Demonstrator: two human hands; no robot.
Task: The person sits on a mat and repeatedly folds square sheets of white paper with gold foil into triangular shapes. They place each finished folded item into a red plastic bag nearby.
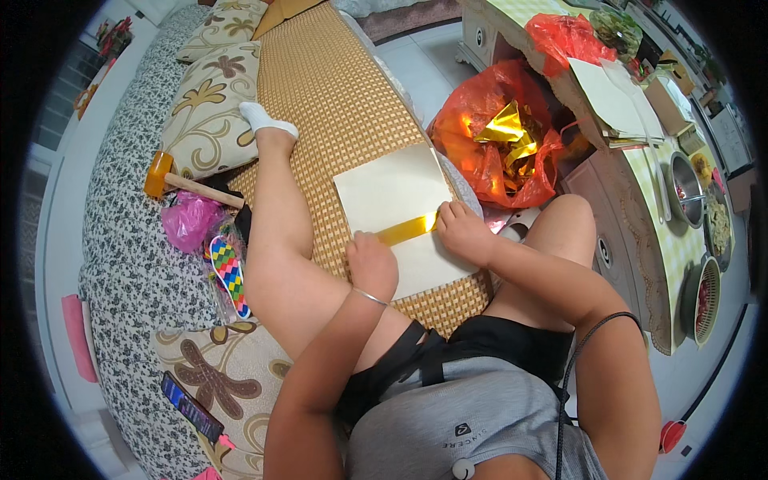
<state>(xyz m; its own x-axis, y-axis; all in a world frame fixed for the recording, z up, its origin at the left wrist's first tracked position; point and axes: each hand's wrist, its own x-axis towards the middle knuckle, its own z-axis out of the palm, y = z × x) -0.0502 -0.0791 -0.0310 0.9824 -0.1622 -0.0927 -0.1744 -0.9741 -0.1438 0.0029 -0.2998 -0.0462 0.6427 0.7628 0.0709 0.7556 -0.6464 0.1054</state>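
Observation:
A shiny gold foil strip (408, 229) lies stretched across a pale sheet of paper or card (390, 180), which rests on the woven seat mat between my legs. My left hand (372, 264), with a thin bangle at the wrist, grips the strip's left end by the sheet's left edge. At the right edge, my right hand (465, 234) holds the other end with curled fingers. Both fingertips hide the ends of the strip.
A red plastic bag (480, 108) holding gold foil stands right of the sheet. A mallet (204, 191), pink bag (189, 222) and checkered insole (228, 276) lie left. A phone (192, 407) rests on a cushion. The right-hand table carries pale sheets (612, 99) and a metal bowl (685, 189).

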